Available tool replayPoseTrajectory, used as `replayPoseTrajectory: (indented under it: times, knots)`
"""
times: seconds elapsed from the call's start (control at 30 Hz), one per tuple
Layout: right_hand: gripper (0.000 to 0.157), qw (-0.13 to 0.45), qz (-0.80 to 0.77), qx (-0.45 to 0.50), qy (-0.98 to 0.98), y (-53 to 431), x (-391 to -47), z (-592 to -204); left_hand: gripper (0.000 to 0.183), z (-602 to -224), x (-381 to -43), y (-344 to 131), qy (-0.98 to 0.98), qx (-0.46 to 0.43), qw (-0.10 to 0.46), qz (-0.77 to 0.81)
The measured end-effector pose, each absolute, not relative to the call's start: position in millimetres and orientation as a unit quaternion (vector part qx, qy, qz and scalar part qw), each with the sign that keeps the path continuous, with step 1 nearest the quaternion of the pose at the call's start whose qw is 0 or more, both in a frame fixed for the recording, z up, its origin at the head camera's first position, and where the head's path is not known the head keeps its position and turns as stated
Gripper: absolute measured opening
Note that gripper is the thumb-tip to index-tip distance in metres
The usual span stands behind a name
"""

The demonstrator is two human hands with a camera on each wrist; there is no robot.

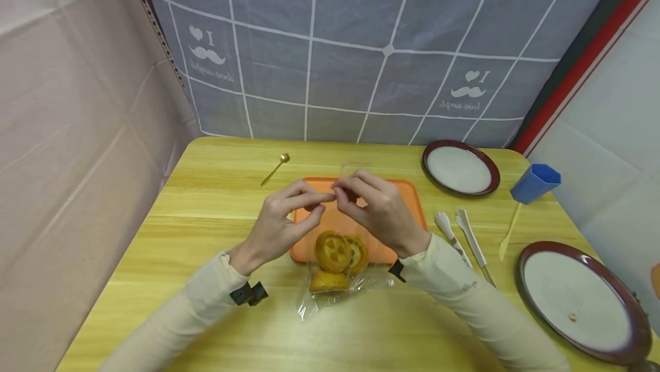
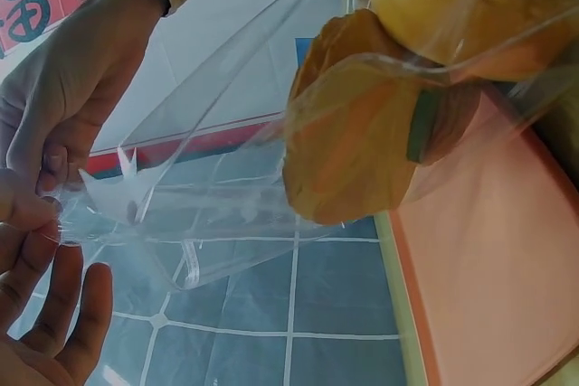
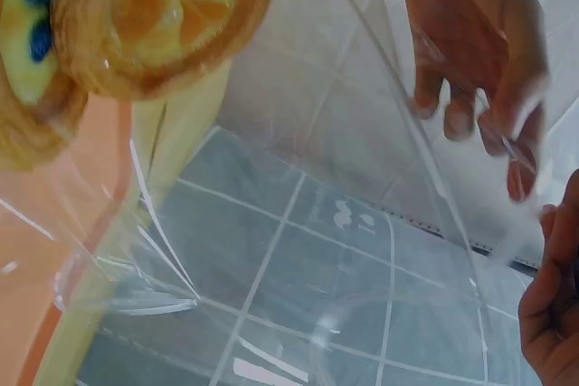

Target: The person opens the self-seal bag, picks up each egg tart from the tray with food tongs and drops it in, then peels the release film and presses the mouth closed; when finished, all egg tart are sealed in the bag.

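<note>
A clear plastic bag holds several round yellow tarts, one topped with orange wedges and another with dark blue berries. The bag's lower end is toward the person, overlapping the near edge of an orange tray. At the bag's gathered end, my left hand pinches the film between thumb and forefinger. My right hand pinches the same end, its fingertips right beside the left ones. In the left wrist view, the film stretches from the fingers to the tarts.
A small gold spoon lies at the back left. To the right are a dark-rimmed plate, a blue cup, white-handled cutlery, a pale yellow knife and a larger plate with a crumb on it.
</note>
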State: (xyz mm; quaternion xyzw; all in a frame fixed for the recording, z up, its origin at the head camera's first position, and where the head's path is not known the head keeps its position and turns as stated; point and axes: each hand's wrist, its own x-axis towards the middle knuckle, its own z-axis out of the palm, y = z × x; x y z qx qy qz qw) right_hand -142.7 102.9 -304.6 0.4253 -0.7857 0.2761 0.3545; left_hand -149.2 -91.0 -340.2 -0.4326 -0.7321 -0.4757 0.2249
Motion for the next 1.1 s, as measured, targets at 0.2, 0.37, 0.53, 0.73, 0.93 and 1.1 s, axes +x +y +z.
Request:
replayPoseTrajectory:
  times: [0.2,0.37,0.53,0.73,0.93,1.1]
  knots:
    - [0.009,0.352,0.286,0.427,-0.782,104.6,-143.5,-305.5,0.023,-342.4,-150.6,-92.9,-0.731,-0.432,0.22,-0.48]
    - [0.009,0.367,0.288,0.439,-0.768,104.3,-143.0,-307.9,0.023,-342.6,-150.5,-93.2,-0.735,-0.426,0.212,-0.482]
    - [0.01,0.392,0.284,0.454,-0.748,105.1,-142.3,-308.1,0.023,-342.0,-150.5,-93.8,-0.742,-0.42,0.209,-0.479]
    - [0.016,0.383,0.265,0.469,-0.751,102.9,-143.5,-309.4,0.021,-341.1,-150.3,-93.0,-0.738,-0.424,0.212,-0.48]
    - [0.015,0.386,0.255,0.463,-0.756,100.5,-143.7,-310.1,0.017,-341.0,-149.9,-91.7,-0.738,-0.426,0.22,-0.475]
    - [0.013,0.394,0.241,0.459,-0.759,99.2,-142.7,-309.5,0.017,-341.1,-149.4,-91.5,-0.74,-0.427,0.215,-0.473]
